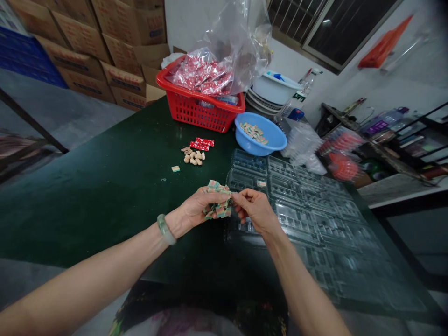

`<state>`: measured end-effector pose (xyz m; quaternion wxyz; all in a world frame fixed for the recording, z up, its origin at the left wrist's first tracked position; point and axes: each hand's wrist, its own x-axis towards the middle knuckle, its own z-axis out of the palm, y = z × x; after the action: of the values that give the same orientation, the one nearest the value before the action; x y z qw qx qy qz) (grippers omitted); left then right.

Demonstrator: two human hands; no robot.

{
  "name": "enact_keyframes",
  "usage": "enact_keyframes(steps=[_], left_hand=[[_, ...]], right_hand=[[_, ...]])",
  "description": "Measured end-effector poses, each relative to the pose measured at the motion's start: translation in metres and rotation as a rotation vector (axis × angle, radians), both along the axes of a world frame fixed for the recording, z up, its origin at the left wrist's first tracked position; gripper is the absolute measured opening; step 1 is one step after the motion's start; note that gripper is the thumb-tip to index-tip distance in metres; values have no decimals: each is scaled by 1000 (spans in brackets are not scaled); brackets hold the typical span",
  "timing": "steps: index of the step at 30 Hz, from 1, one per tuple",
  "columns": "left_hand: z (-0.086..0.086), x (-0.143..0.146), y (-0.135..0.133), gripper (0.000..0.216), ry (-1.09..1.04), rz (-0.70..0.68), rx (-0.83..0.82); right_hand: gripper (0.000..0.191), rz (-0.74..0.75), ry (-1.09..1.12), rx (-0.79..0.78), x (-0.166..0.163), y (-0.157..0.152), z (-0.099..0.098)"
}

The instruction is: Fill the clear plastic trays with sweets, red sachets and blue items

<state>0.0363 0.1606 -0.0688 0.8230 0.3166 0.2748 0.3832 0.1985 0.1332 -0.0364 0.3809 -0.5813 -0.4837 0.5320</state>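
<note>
I find no legible text: red print on the stacked brown cardboard boxes [121,51] and marks on the green label [299,97] of a clear plastic bottle [308,82] are too blurred.

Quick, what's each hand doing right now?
Left hand: closed, holding a bunch of striped pieces.
Right hand: pinched closed at the bunch's edge; can't tell if holding one.

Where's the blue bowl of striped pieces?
In the head view, the blue bowl is right of centre on the far side of the green table, beside the red basket, behind the clear trays.
</note>
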Motion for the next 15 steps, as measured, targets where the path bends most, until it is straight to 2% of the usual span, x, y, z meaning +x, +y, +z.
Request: enact_keyframes(steps=[4, 11, 15], left_hand=[[1, 1, 0, 22, -52, -19, -33], [4, 2, 1, 18, -152, 117, -178], [3, -3, 2, 19, -153, 158, -242]], right_hand=[[32, 101, 139, -96, 10, 6, -2], [29, -36, 153, -13, 8, 1, -1], [29, -127, 164, 82, 30, 20, -1]])
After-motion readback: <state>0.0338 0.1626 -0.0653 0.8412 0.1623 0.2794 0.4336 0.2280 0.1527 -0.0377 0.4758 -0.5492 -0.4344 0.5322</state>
